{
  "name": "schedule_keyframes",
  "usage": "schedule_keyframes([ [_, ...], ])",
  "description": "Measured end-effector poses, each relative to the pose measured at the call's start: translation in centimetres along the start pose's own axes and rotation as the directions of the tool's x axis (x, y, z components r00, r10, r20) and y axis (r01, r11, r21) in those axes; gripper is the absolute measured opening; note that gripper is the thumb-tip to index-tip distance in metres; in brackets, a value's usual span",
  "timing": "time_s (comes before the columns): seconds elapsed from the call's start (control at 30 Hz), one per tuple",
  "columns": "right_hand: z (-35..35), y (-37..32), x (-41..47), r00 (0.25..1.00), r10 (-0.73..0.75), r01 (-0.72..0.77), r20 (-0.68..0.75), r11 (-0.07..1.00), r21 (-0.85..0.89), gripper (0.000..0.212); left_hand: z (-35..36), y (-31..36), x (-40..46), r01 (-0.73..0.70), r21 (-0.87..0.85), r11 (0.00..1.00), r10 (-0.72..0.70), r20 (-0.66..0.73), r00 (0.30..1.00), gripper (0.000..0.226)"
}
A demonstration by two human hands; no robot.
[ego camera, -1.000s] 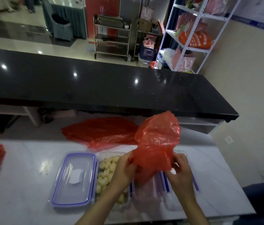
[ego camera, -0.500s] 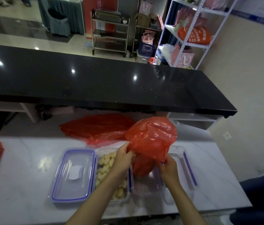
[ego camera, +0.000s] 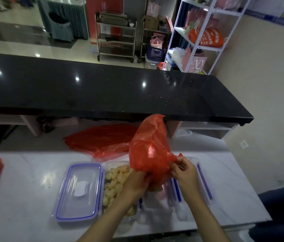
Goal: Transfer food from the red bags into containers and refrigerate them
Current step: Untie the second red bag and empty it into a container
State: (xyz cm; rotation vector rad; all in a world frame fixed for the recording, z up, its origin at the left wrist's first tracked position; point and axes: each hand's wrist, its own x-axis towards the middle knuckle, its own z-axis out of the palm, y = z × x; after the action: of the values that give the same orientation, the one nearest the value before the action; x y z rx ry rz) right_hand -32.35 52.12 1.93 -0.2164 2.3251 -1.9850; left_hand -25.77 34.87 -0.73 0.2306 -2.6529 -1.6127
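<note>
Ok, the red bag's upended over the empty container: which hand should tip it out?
Probably the left hand: it grips the red bag low, by its mouth, over the empty container. The right hand only pinches a side edge, so it can steady.

Left hand (ego camera: 136, 182), right hand (ego camera: 184, 173) pinching.

lid (ego camera: 79, 191) left of filled container (ego camera: 116, 187), bag (ego camera: 150, 151) above containers

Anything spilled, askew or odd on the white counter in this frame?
Yes: a few pale food bits lie loose on the white counter, left of the container lid, outside any container. Otherwise both hands hold the red bag upended over the containers.
</note>
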Motion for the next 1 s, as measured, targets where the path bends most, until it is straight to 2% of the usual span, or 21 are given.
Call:
schedule_keyframes([
  [0.07,-0.4,0.8,0.2,1.0,-0.014,0.015,-0.018,1.0,0.008,0.005,0.0,0.3,0.0,0.033,-0.135,0.99,-0.04,-0.048,0.998,0.026],
  [0.13,-1.1,2.4,0.3,0.999,-0.002,0.004,0.032,0.998,-0.069,0.006,-0.1,0.3,0.1,0.013,-0.226,0.974,-0.038,-0.107,0.994,0.028],
  [0.23,-1.8,4.2,-0.6,0.958,0.148,-0.104,0.244,0.977,-0.186,0.044,-0.6,0.7,0.3,0.032,-0.382,0.924,-0.078,-0.107,0.991,0.022],
  [0.3,-1.8,4.7,-1.4,0.944,0.2,-0.133,0.262,0.958,-0.253,0.061,-0.9,0.8,0.5,0.047,-0.421,0.906,-0.093,-0.088,0.992,0.019],
  [0.33,-1.7,4.8,-1.6,0.954,0.197,-0.132,0.225,0.952,-0.275,0.059,-0.9,0.8,0.4,0.062,-0.414,0.908,-0.098,-0.066,0.993,0.019],
  [0.47,-1.2,3.6,-1.4,0.989,0.14,-0.126,0.045,0.964,-0.233,0.02,-0.8,0.3,0.5,0.107,-0.315,0.943,-0.116,-0.01,0.993,0.014],
  [0.57,-1.4,2.1,-1.2,0.998,0.05,-0.053,-0.023,0.986,-0.158,0.011,-0.9,0.3,0.5,0.117,-0.248,0.962,-0.124,-0.013,0.992,0.018],
  [0.63,-1.6,1.3,-1.2,0.992,-0.056,0.041,-0.117,0.991,-0.13,0.007,-0.9,0.4,0.4,0.133,-0.244,0.961,-0.133,0.017,0.991,0.018],
  [0.73,-1.4,-0.4,-1.4,0.977,-0.086,0.076,-0.193,0.995,-0.062,0.006,-0.8,0.8,-0.1,0.163,-0.274,0.948,-0.163,0.024,0.986,0.014],
  [0.8,-1.1,-1.6,-1.6,0.978,-0.081,0.082,-0.193,0.997,-0.006,0.005,-0.9,1.7,-1.0,0.17,-0.372,0.912,-0.182,0.004,0.983,0.038],
  [0.87,-0.8,-2.4,-1.8,0.983,-0.106,0.105,-0.147,0.994,-0.009,0.004,-1.1,2.8,-1.8,0.152,-0.548,0.823,-0.175,0.01,0.985,0.074],
  [0.9,-0.6,-2.7,-2.0,0.988,-0.11,0.109,-0.104,0.994,-0.017,0.004,-1.2,3.5,-2.2,0.129,-0.615,0.778,-0.16,0.005,0.987,0.083],
  [1.0,0.3,-2.9,-2.7,0.991,-0.096,0.102,0.095,0.993,-0.063,0.018,-1.2,5.2,-2.6,0.065,-0.716,0.696,-0.133,-0.04,0.99,0.07],
])
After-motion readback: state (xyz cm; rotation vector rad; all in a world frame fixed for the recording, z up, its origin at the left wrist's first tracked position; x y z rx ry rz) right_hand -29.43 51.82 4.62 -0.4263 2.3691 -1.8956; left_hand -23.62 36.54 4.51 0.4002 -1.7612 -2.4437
